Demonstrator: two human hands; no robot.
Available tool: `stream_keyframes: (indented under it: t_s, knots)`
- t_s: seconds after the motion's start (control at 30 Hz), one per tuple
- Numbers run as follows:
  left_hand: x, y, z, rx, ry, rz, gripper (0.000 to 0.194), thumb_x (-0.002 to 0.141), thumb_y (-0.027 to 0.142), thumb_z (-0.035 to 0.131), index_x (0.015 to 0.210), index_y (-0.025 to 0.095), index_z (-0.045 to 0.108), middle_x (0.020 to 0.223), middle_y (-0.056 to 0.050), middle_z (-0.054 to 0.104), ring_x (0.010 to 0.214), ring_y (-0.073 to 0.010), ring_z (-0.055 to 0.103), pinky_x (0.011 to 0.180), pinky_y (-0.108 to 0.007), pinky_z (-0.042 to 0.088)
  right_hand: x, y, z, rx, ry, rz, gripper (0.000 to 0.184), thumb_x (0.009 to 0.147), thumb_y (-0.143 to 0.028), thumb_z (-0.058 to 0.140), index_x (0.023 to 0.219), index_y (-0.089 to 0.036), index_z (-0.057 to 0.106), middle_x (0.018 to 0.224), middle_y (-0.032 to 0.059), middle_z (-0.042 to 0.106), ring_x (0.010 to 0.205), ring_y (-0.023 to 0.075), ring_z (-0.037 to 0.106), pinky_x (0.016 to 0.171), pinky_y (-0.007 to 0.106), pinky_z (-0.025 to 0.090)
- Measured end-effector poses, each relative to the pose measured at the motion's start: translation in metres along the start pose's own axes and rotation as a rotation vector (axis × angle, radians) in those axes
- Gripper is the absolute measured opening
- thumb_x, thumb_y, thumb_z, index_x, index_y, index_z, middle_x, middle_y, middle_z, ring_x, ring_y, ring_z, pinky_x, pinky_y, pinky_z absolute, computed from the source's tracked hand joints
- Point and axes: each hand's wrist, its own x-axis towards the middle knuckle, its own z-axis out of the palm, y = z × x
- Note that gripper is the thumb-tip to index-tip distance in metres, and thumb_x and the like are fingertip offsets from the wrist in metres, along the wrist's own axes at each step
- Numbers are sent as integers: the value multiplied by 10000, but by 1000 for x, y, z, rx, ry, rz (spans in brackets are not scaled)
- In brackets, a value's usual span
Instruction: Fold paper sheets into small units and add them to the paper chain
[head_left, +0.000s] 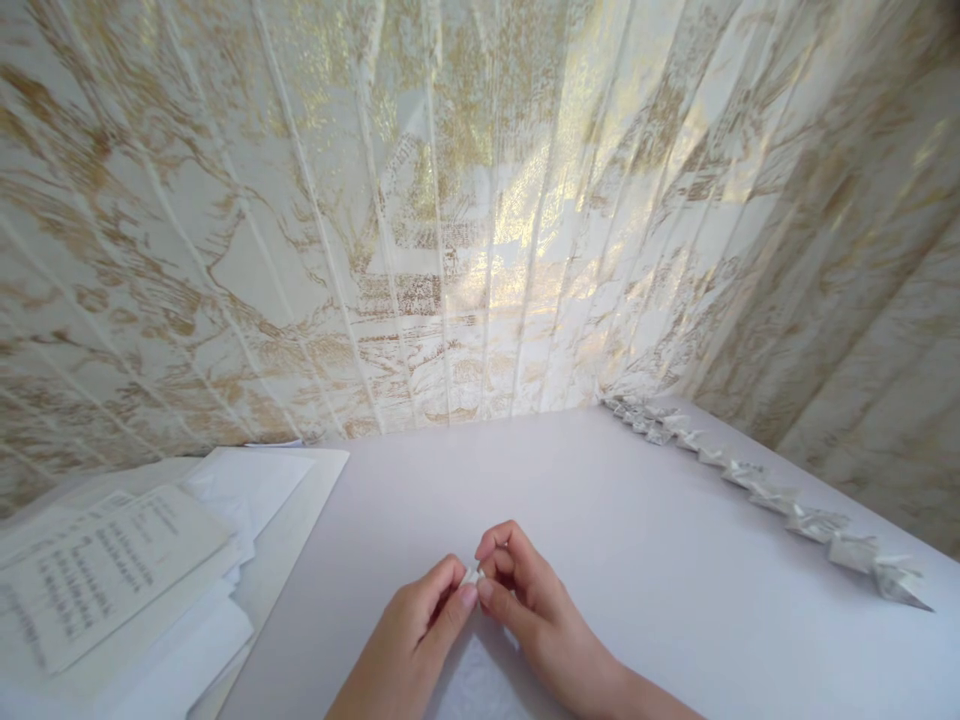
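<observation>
A small piece of folded white paper (472, 576) is up between my fingertips, above the near middle of the table. My left hand (427, 622) pinches it between thumb and index finger. From the other side, my right hand (531, 605) touches it with the thumb tip, its fingers curled around behind. Much of the paper is covered by the fingers, so its full shape cannot be made out.
Along the right edge of the pale table (600, 520) runs a row of folded paper figures (814, 522), printed grey and white. A stack of loose papers (247, 490), with a written sheet (112, 570) on top, lies at left. Gold-patterned wall panels (420, 250) rise behind.
</observation>
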Motion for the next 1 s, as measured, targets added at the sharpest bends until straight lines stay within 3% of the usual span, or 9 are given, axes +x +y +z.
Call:
stream_keyframes:
  t_s: [0.2, 0.37, 0.67, 0.77, 0.8, 0.9, 1.0]
  knots:
    - [-2, 3, 0, 63, 93, 32, 393, 933, 546, 363, 692, 235, 354, 666, 62, 345, 661, -149, 389, 624, -255, 301, -4, 0, 3, -146, -28, -72, 209, 977, -425, 474, 1005, -221, 447, 723, -52, 462, 675, 130, 399, 657, 271, 326]
    - [-2, 2, 1, 60, 135, 101, 382, 949, 518, 349, 687, 241, 346, 648, 60, 355, 633, -151, 405, 612, -247, 320, -2, 3, 3, -174, 36, -77, 225, 964, -414, 500, 1071, -221, 461, 728, -48, 481, 687, 133, 444, 663, 263, 355]
    - [10, -11, -13, 431, 252, 269, 199, 924, 329, 497, 767, 234, 575, 741, 5, 592, 733, -204, 547, 701, -302, 379, 6, 6, -7, -511, 72, -96, 87, 903, -161, 522, 915, -210, 594, 831, -5, 620, 753, 148, 550, 715, 257, 414]
    - [9, -17, -12, 446, 267, 255, 57, 870, 292, 591, 890, 248, 620, 802, -1, 620, 778, -217, 573, 726, -319, 413, 8, 6, -10, -609, 82, -70, 115, 864, -104, 558, 856, -210, 603, 793, -15, 616, 709, 143, 544, 672, 248, 406]
    - [9, -20, -11, 432, 269, 248, 108, 859, 298, 608, 958, 254, 618, 829, -3, 629, 795, -219, 582, 739, -325, 426, 9, 6, -10, -646, 80, -71, 129, 857, -90, 563, 838, -211, 604, 781, -16, 611, 702, 143, 540, 666, 248, 403]
    - [8, -25, -9, 404, 267, 243, 165, 883, 307, 571, 1042, 266, 580, 872, -5, 646, 822, -212, 598, 768, -331, 445, 10, 6, -12, -741, 81, -92, 163, 844, -58, 561, 821, -212, 609, 771, -11, 600, 719, 155, 544, 677, 259, 405]
    - [7, -24, -8, 478, 259, 261, 79, 920, 265, 494, 915, 263, 573, 836, 3, 639, 789, -203, 589, 733, -320, 433, 9, 6, -12, -797, 90, -125, 180, 839, -42, 559, 837, -214, 611, 779, 0, 602, 740, 167, 550, 693, 274, 410]
